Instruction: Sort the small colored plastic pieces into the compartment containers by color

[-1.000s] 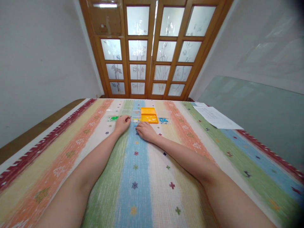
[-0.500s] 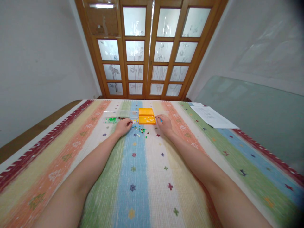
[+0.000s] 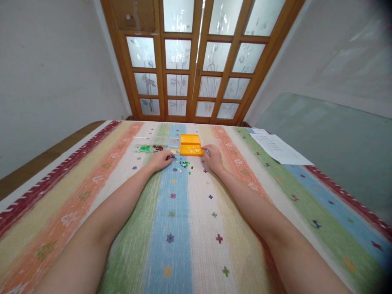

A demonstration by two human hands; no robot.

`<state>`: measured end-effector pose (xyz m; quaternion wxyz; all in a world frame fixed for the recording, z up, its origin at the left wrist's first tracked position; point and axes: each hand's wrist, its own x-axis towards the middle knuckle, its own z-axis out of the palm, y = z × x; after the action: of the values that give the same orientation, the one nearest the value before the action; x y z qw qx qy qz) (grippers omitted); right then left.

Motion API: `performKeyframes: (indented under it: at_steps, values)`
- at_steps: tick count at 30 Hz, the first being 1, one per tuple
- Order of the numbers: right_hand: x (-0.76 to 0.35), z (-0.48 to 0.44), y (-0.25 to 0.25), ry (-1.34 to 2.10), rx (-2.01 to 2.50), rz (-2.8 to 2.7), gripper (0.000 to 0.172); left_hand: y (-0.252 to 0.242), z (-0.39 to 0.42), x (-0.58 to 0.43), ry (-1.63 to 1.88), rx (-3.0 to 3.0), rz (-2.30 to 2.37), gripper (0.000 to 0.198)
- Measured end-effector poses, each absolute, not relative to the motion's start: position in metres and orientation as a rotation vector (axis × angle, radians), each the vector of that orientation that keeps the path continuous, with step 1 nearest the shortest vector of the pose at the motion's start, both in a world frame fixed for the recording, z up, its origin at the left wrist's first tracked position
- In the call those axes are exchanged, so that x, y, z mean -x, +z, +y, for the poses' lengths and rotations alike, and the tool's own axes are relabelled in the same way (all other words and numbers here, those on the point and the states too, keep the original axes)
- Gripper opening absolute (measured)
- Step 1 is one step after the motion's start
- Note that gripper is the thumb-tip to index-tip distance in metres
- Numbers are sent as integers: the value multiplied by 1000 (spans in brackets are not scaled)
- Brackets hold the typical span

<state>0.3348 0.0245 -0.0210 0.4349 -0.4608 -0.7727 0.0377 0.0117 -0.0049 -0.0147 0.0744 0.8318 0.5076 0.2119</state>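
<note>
An open yellow plastic box [image 3: 190, 139] stands on the table with small white pieces [image 3: 193, 150] in its near half. My right hand [image 3: 213, 157] is at the box's right edge, fingers curled together; what they hold, if anything, is too small to make out. A bit of blue shows by those fingers. Left of the box, my left hand [image 3: 161, 161] has its fingertips pinched low over the cloth, beside a scatter of small loose coloured pieces [image 3: 185, 164]. Whatever is in that pinch is hidden. Behind it, a clear tray holds green pieces [image 3: 144, 148] and dark brown pieces [image 3: 158, 148].
A striped tablecloth [image 3: 171, 253] covers the table. Printed paper sheets [image 3: 277, 149] lie at the right. Beyond the far table edge stands a wooden door with glass panes [image 3: 177, 85]. A pale green panel [image 3: 330, 134] leans along the right wall.
My left hand has shifted slightly right, toward the loose pieces, and the dark brown pieces behind it show more. My right hand stays by the box. The view has tilted down slightly.
</note>
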Motion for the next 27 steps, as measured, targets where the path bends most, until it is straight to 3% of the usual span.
performKeyframes:
  at_steps: [11, 27]
  values:
    - [-303, -3, -12, 128, 952, -2321, 21, -13, -15, -26, 754, -2637, 1412, 26]
    - [-288, -6, -4, 143, 853, -2571, 37, -18, -7, -25, 786, -2607, 1266, 24]
